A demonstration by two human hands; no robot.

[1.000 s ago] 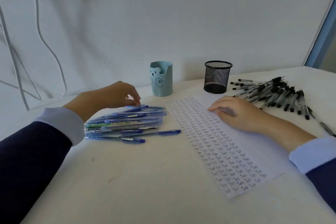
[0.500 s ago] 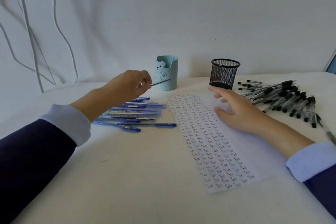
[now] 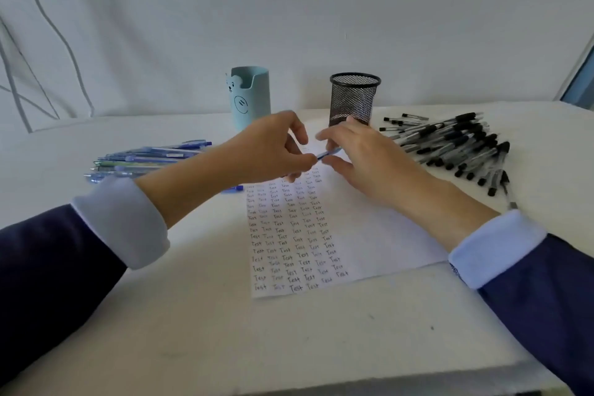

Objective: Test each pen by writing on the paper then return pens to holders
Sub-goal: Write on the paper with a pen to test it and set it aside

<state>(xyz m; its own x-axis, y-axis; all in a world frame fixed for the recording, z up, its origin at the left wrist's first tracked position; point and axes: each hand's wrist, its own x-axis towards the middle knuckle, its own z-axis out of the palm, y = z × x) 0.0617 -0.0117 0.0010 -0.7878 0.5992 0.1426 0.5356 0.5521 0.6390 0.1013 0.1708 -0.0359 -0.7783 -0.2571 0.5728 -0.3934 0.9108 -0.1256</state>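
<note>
- Step in hand, as judged: passing one blue pen (image 3: 327, 153) from the left hand (image 3: 273, 148) to the right hand (image 3: 369, 157) for a writing test.
- Left hand: fingers curled, thumb and fingertips pinching the pen near one end. The pen's free end points at the right hand.
- Right hand: fingers loosely spread, forefinger above the free end and thumb below it, not clamped. Whether the forefinger touches the barrel cannot be told.
- Pen position: in the air above the far end of the paper (image 3: 369, 244), in front of the black mesh holder (image 3: 353, 100).
- To do it well: the left hand should keep its pinch until the right thumb and forefinger have closed on the barrel. The right hand should take it low, near the tip (a writing hold from the start saves a regrip).
- The paper's right side is bare, so the next mark belongs there.
- Risk: a pen dropped here could roll into the black pens (image 3: 456, 145).
- Change from half a second earlier: the left hand held the pen near the blue pens (image 3: 144, 159) and the bear holder (image 3: 249, 96); it has crossed to above the paper.
- The right hand lay flat on the sheet then; it has lifted to meet the pen.
</note>
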